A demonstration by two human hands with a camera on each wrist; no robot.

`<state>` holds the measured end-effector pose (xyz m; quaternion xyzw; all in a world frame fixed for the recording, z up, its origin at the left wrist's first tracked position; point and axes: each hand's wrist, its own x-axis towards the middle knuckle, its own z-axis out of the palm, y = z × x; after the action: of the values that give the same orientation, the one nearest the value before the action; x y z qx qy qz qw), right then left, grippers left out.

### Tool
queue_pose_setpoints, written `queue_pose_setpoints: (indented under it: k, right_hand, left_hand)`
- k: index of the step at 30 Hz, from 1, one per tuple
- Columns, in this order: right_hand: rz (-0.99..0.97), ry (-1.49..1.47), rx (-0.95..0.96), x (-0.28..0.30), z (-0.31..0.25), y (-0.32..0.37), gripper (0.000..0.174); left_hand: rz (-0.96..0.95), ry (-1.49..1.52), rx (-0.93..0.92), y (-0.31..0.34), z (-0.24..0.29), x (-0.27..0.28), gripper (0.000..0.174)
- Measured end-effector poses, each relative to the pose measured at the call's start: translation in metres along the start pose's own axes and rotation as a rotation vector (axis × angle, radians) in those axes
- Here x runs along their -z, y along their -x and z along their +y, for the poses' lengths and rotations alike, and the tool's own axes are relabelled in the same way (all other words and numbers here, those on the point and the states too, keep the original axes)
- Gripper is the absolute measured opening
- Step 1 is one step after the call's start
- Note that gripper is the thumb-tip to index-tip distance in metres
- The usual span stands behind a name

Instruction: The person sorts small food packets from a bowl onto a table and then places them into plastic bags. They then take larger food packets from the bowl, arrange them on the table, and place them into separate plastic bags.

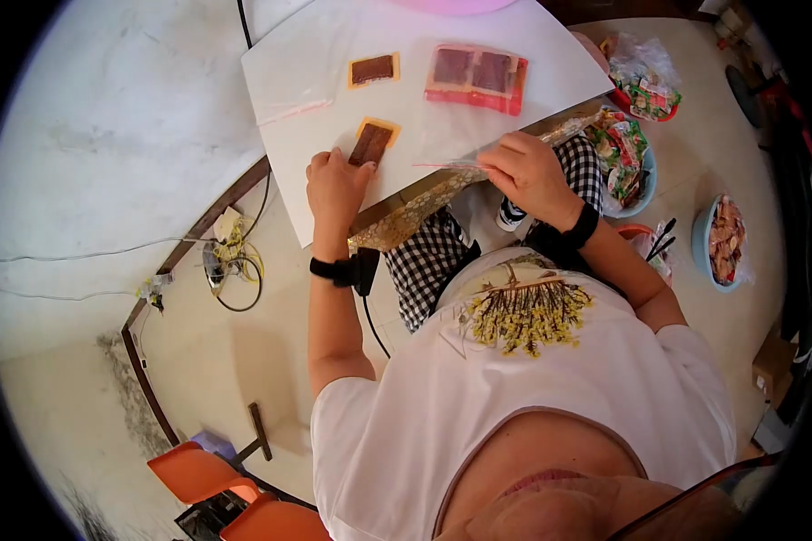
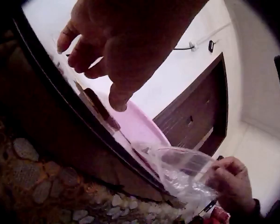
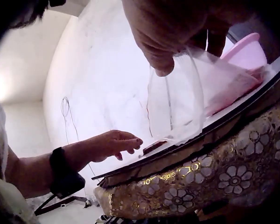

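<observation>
A clear zip bag (image 1: 451,135) with a red line along its mouth lies at the table's front edge. My right hand (image 1: 534,176) pinches the edge of this bag, and in the right wrist view the clear bag (image 3: 175,100) hangs open below the thumb. My left hand (image 1: 336,189) is at the near end of a flat brown slab with a yellow-orange border (image 1: 373,144), fingers loosely extended. In the left wrist view, the thumb of the left hand (image 2: 116,51) is over the brown slab (image 2: 101,108), apart from the other fingers.
Further back on the white table (image 1: 406,27) lie another bordered brown slab (image 1: 373,69) and red-edged flat packs (image 1: 475,77). Another clear bag (image 1: 293,90) is at the left. A pink basin (image 3: 247,53) stands behind. Basins of packets (image 1: 636,167) sit on the floor at right.
</observation>
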<state>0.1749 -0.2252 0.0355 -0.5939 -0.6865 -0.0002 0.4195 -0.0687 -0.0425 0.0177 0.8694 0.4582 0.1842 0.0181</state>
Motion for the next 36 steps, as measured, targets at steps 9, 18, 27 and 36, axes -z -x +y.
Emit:
queue_pose_setpoints:
  k: [9,18,27,36]
  right_hand:
    - [0.060,-0.027,-0.016,0.002,0.002,0.000,0.008]
    - [0.081,-0.053,0.019,0.001,0.005,-0.010,0.009]
    - [0.154,-0.061,0.000,0.005,0.003,-0.021,0.009]
    - [0.150,-0.059,0.014,0.006,0.003,-0.024,0.011]
  left_hand:
    - [-0.202,0.515,0.256,-0.015,0.002,-0.006,0.046]
    - [-0.371,1.367,0.689,0.036,-0.017,0.014,0.009]
    - [-0.666,1.503,0.630,0.068,0.064,0.031,0.011]
    - [-0.488,1.745,0.621,-0.009,0.140,-0.009,0.011]
